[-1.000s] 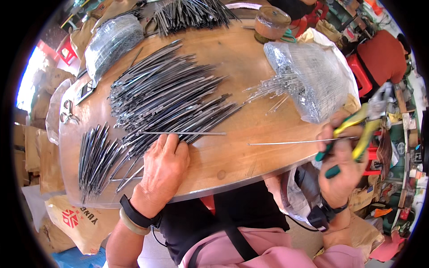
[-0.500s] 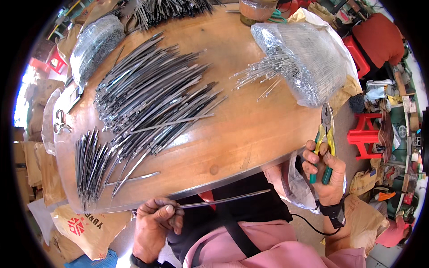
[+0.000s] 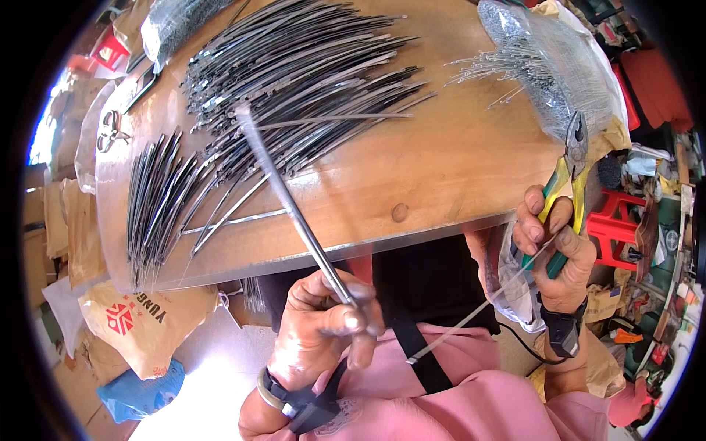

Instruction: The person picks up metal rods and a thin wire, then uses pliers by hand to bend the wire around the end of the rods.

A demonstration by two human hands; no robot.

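Note:
My left hand [image 3: 323,320] is closed on a dark metal strip [image 3: 287,195], whose far end rises over the table, slightly blurred. In my right hand [image 3: 555,239], off the table's right front edge, is a pair of pliers [image 3: 575,151] with yellow and green handles, jaws pointing up. Its fingers also pinch a thin pale strip [image 3: 474,314] that slants down toward my lap. A thick pile of dark metal strips [image 3: 294,70] covers the table's left half, and a smaller fanned bunch of strips [image 3: 156,202] lies nearer its left edge.
The wooden table [image 3: 434,173] has a transparent cover. A plastic bag of thin metal pieces [image 3: 566,73] lies at the back right. Cutters [image 3: 112,132] rest by the left edge. A red stool [image 3: 616,226] stands to the right; a brown paper bag [image 3: 151,331] is at lower left.
My left hand has moved right, and the strip in it now points up over the table instead of lying sideways. A thin strip now shows in my right hand beside the pliers. The view has shifted.

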